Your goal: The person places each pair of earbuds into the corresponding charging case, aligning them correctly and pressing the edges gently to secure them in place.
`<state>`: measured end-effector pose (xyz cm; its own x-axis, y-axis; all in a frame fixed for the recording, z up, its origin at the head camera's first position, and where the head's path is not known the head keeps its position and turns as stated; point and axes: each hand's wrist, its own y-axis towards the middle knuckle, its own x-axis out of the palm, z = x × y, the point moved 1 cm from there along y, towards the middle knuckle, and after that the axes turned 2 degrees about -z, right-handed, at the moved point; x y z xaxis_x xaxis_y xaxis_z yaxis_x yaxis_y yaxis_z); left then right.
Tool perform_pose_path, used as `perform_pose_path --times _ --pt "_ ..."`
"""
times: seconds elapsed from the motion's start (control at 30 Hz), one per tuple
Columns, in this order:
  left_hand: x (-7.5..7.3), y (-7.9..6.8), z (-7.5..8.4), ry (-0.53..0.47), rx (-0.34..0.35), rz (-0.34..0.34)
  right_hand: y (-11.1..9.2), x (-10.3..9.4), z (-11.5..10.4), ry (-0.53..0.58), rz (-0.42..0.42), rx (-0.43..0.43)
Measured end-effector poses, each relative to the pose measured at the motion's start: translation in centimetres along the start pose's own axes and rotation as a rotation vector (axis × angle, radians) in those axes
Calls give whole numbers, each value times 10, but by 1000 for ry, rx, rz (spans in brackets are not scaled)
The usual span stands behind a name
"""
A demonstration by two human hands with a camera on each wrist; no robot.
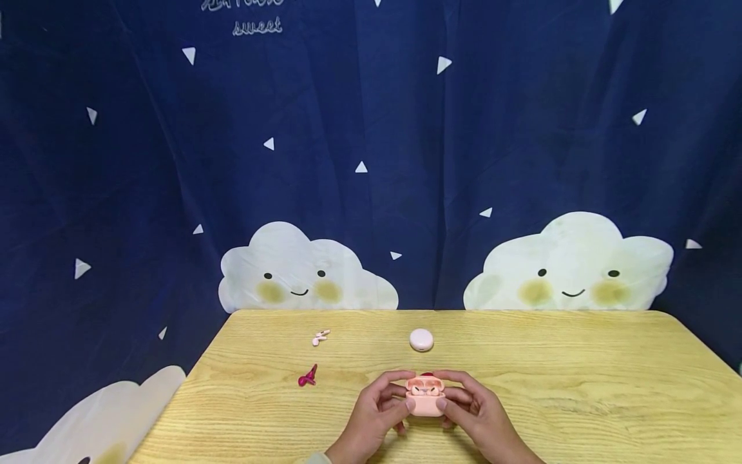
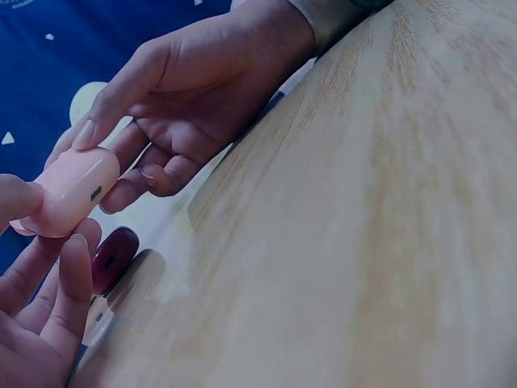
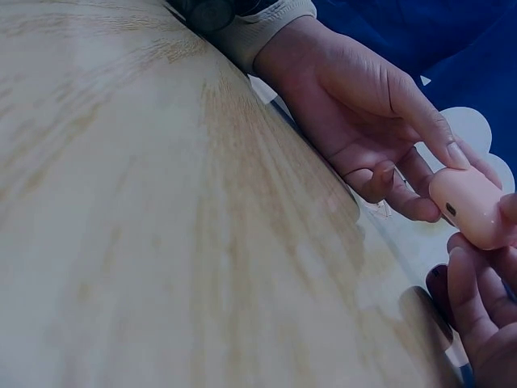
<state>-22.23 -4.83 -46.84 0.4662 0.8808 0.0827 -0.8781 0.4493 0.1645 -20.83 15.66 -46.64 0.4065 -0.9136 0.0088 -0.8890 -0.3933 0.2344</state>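
Note:
A pink earbud case [image 1: 426,405] is held between both hands above the near part of the table, its lid raised. Inside it sit white earbuds [image 1: 418,391]. My left hand [image 1: 371,412] grips the case's left side, thumb on the front and index finger up by the lid. On the opposite side my right hand [image 1: 480,412] grips it the same way. The wrist views show the case's charging port on its underside. Just behind stands a dark red case [image 2: 115,260], mostly hidden by the pink one in the head view.
Farther back on the wooden table [image 1: 580,374] lies a round pale pink case [image 1: 421,339]. To the left are pale pink earbuds [image 1: 320,338] and, nearer, magenta earbuds [image 1: 308,376]. A dark blue curtain [image 1: 406,129] with clouds and triangles hangs behind.

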Motion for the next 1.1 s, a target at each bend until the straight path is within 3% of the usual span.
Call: perform_pose_path --times 0.33,1.1 --pt "0 0 -2 0 19 -7 0 0 1 -23 28 43" --pt "1 0 -3 27 43 -4 -1 1 1 -53 49 11"
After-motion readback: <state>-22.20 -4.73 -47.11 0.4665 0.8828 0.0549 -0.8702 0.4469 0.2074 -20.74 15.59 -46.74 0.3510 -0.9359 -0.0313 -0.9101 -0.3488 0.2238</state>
